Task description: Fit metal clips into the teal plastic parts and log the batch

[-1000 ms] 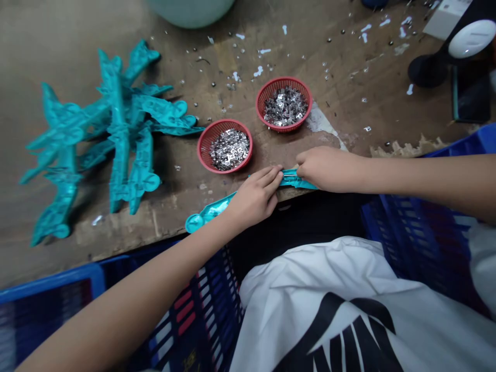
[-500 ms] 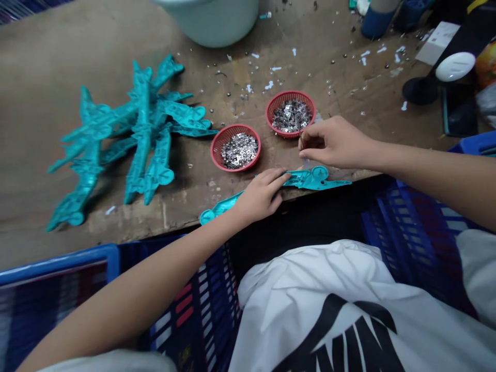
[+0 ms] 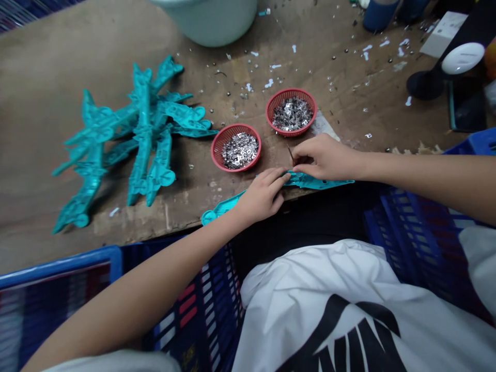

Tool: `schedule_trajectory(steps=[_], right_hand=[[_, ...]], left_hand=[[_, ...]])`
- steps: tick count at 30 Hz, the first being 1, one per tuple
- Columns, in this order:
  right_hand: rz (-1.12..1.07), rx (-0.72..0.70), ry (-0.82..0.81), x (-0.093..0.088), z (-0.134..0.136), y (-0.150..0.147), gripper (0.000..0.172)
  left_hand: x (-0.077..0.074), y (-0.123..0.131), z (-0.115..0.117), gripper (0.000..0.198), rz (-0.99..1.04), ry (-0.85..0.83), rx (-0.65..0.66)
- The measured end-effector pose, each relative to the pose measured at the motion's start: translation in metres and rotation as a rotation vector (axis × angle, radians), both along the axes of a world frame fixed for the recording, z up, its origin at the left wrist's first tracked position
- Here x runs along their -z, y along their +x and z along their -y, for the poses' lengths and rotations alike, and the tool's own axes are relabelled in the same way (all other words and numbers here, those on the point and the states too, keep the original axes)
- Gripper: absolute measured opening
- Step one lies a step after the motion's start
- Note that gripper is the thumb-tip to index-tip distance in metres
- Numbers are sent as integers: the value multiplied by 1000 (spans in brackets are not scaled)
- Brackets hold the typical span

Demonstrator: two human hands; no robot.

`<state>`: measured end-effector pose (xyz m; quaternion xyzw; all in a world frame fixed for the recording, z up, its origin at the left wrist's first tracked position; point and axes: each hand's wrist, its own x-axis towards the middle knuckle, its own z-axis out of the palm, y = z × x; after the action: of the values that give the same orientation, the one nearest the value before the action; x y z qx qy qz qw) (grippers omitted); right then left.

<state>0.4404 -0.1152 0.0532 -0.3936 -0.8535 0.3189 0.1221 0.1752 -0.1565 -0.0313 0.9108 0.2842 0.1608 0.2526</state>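
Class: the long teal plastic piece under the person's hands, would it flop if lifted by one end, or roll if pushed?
Probably stiff: the teal piece lies straight along the table edge without sagging. Likely light: thin plastic. Flat, so it should slide rather than roll; the left hand pins it.

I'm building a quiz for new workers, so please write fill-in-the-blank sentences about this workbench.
The left hand and right hand touch one ___ plastic part.
Small metal pieces fill two ___ baskets.
A pile of similar parts lies to the person's ___.
Missing: teal, red, left.
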Motion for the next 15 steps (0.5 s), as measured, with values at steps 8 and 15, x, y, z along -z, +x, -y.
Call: schedule_trajectory(steps=[8, 15], right_hand=[[80, -17, 11, -11, 4, -4, 19], [150, -119, 31, -6, 11, -2, 18]], left_hand=[[-3, 1, 0, 62, -19, -23, -7], [-9, 2, 0, 57, -55, -39, -16]])
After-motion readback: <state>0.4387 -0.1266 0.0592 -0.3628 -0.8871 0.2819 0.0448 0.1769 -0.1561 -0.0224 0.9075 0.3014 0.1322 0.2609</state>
